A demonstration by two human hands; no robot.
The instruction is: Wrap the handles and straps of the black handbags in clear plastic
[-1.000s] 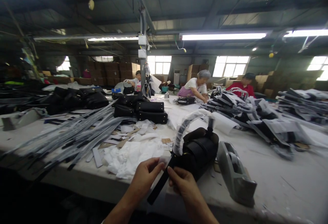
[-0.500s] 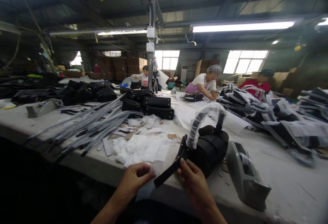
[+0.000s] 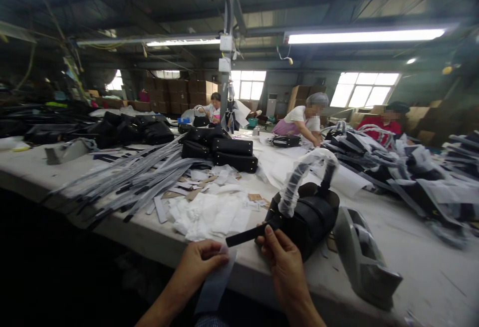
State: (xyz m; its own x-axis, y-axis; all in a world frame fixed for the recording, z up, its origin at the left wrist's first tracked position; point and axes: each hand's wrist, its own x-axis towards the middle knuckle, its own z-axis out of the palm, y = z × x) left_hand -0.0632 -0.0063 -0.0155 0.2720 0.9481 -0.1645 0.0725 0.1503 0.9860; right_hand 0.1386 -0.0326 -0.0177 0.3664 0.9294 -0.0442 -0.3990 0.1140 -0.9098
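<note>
Black and smooth, the handbag (image 3: 314, 219) sits before me on the tabletop (image 3: 426, 282), near its front edge and a little to my right. Its arched handle (image 3: 291, 189) is wound in clear wrapping and rises above the body. From the near end of the handbag a black strap (image 3: 243, 236) reaches out toward the left. My right hand (image 3: 284, 259) has this strap pinched close to the handbag, the thumb on top, while its free end points toward my left hand (image 3: 200, 266). There the fingers (image 3: 220, 260) are closed on a translucent sheet (image 3: 215, 287) — it hangs down past the front edge. Sheet and strap end are very near to each other; whether they touch, I cannot say with certainty from this angle.

Just right of the handbag stands a grey tape dispenser (image 3: 368, 264). To the left lies a crumpled white heap (image 3: 209, 212), and beyond it a bundle of wrapped straps (image 3: 149, 182) — behind these, black bags (image 3: 234, 155) are stacked. Across from me a co-worker (image 3: 297, 120) leans forward, and a person in red (image 3: 385, 126) is behind a pile of wrapped bags (image 3: 377, 160).
</note>
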